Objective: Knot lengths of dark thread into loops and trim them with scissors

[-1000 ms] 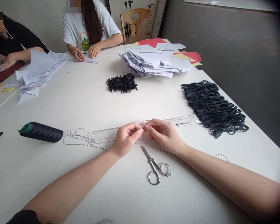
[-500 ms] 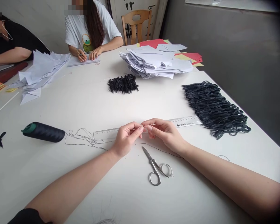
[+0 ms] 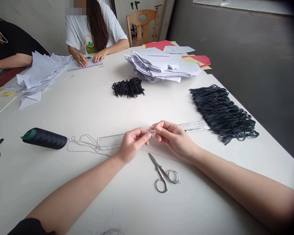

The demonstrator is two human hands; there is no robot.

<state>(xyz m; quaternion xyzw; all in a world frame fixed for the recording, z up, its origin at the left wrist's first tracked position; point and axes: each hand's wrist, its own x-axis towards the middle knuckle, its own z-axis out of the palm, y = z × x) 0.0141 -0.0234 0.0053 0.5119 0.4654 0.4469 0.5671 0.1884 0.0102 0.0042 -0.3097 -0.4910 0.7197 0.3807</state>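
Above a clear ruler [image 3: 110, 139], my left hand [image 3: 132, 145] and my right hand [image 3: 173, 138] pinch with thumb and forefinger, tips nearly touching. A fine black thread seems to be between them, though it is too thin to see clearly at the fingertips. Loose loops of black thread [image 3: 98, 148] lie left of my left hand, trailing from a black thread spool [image 3: 46, 138] on its side. More thread runs on the table below my hands toward my right forearm. Metal scissors [image 3: 161, 173] rest just in front of my hands, blades slightly apart.
Black looped tassels [image 3: 222, 112] lie in a row at right; a smaller black bundle [image 3: 128, 88] sits mid-table. White papers [image 3: 159, 63] are piled behind it, others [image 3: 42, 73] at left. Two people sit across the table, one with hands [image 3: 90, 58] on a ruler and holding a pen.
My right hand's fingertips have drawn slightly away from the left ones and turned up a little. My left hand stays nearly in place. The view has shifted slightly.
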